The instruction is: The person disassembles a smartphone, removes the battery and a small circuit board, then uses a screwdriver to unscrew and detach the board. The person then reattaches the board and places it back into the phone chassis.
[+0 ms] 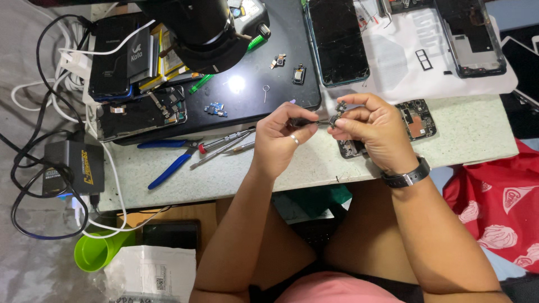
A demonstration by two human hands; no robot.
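Two hands are meeting over the bench point(314, 168) edge, fingertips almost touching. Left hand point(281, 137), ring on one finger, is pinching a thin dark tool point(314, 122) between thumb and forefinger, fingers closed on it, tip pointing toward 3 o'clock. Right hand point(373, 126), a black wristwatch point(405, 177) on its wrist, is gripping a small circuit part point(339, 112) between thumb and fingertips, closed on it; the tool tip is touching that part.

At 3 o'clock of the right hand, a bare phone circuit board point(416, 119) is lying on the bench, partly hidden by the fingers. At 9 o'clock of the left hand, screwdrivers point(224, 143) and blue-handled pliers point(168, 163) are lying side by side. At 12 o'clock, a dark work mat point(252, 84) is carrying small loose components and a pin. At 1 o'clock, a phone with a cracked screen point(337, 39) is resting face up. At 11 o'clock, a black microscope head point(205, 33) is hanging over the mat.
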